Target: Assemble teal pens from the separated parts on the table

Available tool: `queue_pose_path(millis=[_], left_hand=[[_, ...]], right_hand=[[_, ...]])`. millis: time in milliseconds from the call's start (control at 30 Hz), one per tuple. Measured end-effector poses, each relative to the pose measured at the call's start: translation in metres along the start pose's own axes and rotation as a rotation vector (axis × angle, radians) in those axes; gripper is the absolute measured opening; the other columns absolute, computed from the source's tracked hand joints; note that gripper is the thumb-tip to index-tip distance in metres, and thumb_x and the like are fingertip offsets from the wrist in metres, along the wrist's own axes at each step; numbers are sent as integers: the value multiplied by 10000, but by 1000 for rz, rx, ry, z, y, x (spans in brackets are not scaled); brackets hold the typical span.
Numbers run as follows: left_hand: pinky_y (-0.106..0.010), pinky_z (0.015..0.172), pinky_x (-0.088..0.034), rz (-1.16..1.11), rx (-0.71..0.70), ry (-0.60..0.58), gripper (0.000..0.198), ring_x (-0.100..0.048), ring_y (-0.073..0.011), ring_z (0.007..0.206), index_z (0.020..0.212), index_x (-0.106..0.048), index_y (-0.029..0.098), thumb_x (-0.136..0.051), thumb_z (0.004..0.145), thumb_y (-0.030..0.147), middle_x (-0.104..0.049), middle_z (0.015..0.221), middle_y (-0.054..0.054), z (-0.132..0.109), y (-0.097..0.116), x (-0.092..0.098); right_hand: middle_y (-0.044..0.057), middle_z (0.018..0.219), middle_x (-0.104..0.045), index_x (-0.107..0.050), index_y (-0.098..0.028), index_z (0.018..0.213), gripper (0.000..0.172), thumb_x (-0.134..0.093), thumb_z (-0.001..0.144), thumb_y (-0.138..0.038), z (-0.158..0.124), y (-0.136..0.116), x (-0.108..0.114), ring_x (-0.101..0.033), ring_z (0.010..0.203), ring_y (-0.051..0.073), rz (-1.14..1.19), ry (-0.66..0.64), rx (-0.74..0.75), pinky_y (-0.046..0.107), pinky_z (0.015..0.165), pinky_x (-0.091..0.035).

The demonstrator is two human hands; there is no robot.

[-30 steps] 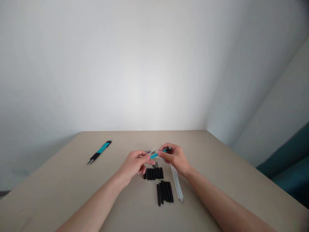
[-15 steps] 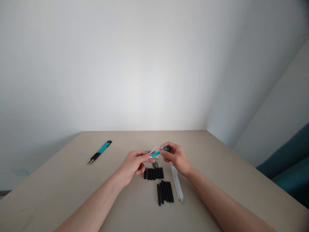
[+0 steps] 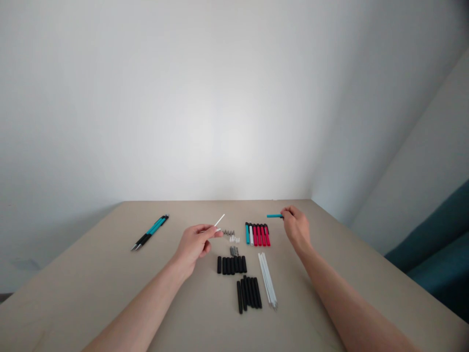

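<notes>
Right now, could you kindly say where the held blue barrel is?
In the head view, the blue barrel is in the right hand, above and right of the red barrels.

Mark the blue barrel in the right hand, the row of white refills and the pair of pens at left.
Blue barrel (image 3: 274, 215): head view, on its exposed blue length.
White refills (image 3: 267, 280): head view, mid-shaft.
Pens (image 3: 152, 230): head view, on the blue part, near the middle.
</notes>
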State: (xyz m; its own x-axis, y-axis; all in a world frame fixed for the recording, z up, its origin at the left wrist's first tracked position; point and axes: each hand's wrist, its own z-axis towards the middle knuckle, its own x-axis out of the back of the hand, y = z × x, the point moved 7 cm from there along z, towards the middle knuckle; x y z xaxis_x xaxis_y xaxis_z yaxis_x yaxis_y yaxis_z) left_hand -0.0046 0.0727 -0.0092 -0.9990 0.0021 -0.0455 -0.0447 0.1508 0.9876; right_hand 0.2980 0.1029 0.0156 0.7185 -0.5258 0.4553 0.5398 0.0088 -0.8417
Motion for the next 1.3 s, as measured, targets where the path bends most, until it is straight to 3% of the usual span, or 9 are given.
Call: queue_pose_path(millis=[100,233,333,433,533,767,1300], left_hand=[[-186,366,-148,-2,2,11,307,-356,-14,361,803,-632,100,-656,657,369,-700,864,-123,1,-1,2],[-187,368,-150,3,1,18,314,-356,-16,365,808,-632,104,-662,649,373,-701,859,-118,2,-2,3],[-187,367,-152,6,0,12,321,-351,-16,367,806,-631,105,-667,649,382,-700,860,-116,2,-1,3],[-186,368,-150,4,-1,8,321,-350,-15,370,805,-627,103,-669,653,382,-698,861,-118,1,0,2],[-186,366,-154,9,4,11,313,-356,-18,372,804,-628,102,-666,658,376,-699,864,-118,1,0,3],[-180,364,-172,28,-14,0,311,-369,-21,382,837,-630,98,-648,685,369,-695,895,-129,4,-2,3],[-186,368,-182,36,-20,5,333,-363,-24,382,822,-643,104,-665,658,393,-699,871,-124,6,-4,6]], right_hand=[[89,656,-622,-595,-156,651,288,-334,750,-227,6,8,1,-551,648,193,-404,-68,3,254,534,-320],[118,647,-647,-606,-143,550,184,-456,654,-162,11,21,-16,-585,649,200,-508,-233,-2,249,543,-335],[116,729,-678,-659,-139,661,151,-516,630,-174,11,27,-29,-610,722,214,-544,-309,19,245,591,-376],[114,844,-691,-668,-138,911,301,-523,649,-172,9,29,-32,-618,812,221,-560,-308,33,254,665,-412],[119,857,-691,-646,-126,1002,364,-535,656,-154,9,30,-30,-620,850,231,-570,-291,33,271,710,-429],[121,807,-699,-714,-148,782,167,-597,679,-206,7,23,-27,-637,809,231,-573,-279,59,277,688,-447],[162,760,-706,-731,-137,745,234,-552,729,-287,1,23,-29,-658,763,268,-630,-291,23,294,616,-440]])
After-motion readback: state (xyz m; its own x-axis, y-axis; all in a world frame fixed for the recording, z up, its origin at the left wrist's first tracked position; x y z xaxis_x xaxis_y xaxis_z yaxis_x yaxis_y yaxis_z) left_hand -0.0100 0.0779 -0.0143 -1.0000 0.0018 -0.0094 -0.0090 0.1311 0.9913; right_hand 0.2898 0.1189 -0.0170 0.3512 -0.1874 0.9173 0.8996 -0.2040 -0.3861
